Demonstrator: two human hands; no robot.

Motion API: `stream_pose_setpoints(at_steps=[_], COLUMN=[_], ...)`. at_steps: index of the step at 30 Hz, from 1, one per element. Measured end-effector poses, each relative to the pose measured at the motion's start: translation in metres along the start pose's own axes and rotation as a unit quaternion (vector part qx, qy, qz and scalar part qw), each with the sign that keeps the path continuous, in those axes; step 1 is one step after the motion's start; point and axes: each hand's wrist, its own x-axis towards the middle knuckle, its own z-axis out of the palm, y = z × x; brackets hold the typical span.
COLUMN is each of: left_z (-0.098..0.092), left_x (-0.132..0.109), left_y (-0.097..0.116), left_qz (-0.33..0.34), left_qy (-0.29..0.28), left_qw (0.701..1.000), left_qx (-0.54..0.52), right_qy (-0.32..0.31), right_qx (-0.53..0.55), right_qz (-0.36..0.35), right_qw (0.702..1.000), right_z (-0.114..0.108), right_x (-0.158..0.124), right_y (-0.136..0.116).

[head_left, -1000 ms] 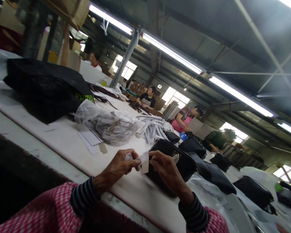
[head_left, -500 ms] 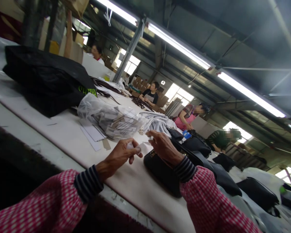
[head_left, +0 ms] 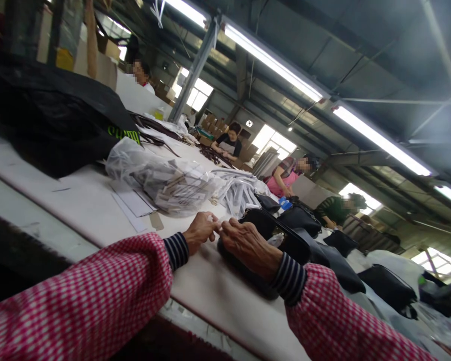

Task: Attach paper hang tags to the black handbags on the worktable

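My left hand (head_left: pixel 201 232) is closed in a pinch on a small, thin white piece (head_left: pixel 210 218), perhaps paper or plastic film; its kind is too small to tell. Right against it, my right hand (head_left: pixel 246 244) is also pinched, with the fingertips of both hands meeting at the whitish bit. Below and behind my right hand lies a black bag (head_left: pixel 261 220) with a gold-coloured metal fitting and a scrap of clear wrapping. The right hand and forearm hide part of this bag.
A clear plastic bag of pale strips (head_left: pixel 173 188) lies beyond my hands, with white cards (head_left: pixel 130 208) beside it. A large black bag with green lettering (head_left: pixel 60 115) is at the left. More black bags (head_left: pixel 389 286) line the right. Several co-workers are farther back.
My hands have come together from apart, the left moving right and the right closing its fingers. The view has shifted slightly, showing more of the left sleeve.
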Motion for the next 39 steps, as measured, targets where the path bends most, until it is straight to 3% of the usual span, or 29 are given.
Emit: stream_pose_setpoints(at_steps=[5, 8, 13, 19, 24, 28, 35, 39], left_z=[0.001, 0.007, 0.006, 0.009, 0.025, 0.033, 0.039, 0.042], left_x=[-0.015, -0.025, -0.044, -0.079, -0.087, -0.092, -0.098, -0.098], left_y=[-0.004, -0.002, -0.001, 0.001, -0.004, -0.003, -0.006, -0.01], left_qz=[-0.005, -0.005, -0.008, 0.005, -0.008, -0.016, -0.003, -0.019], left_qy=[-0.04, -0.059, -0.034, -0.055, -0.011, 0.0, 0.047, 0.071], left_qw=[0.999, 0.998, 0.999, 0.998, 1.0, 1.0, 0.999, 0.997], left_qx=[-0.005, -0.001, 0.021, 0.036, 0.027, 0.005, 0.013, 0.023], right_qy=[-0.061, -0.09, -0.115, -0.113, -0.044, 0.038, 0.18, 0.244], right_qx=[0.022, 0.085, 0.15, 0.162, 0.165, 0.187, 0.178, 0.201], right_qz=[-0.052, -0.048, -0.016, 0.009, 0.01, 0.068, 0.164, 0.23], right_qw=[0.997, 0.991, 0.982, 0.98, 0.985, 0.979, 0.953, 0.921], right_z=[-0.02, -0.029, -0.039, -0.051, -0.048, -0.035, -0.001, 0.02], right_x=[-0.005, -0.002, -0.001, -0.01, -0.027, -0.045, -0.064, -0.067], right_y=[0.007, 0.013, 0.019, 0.008, -0.008, -0.023, -0.05, -0.065])
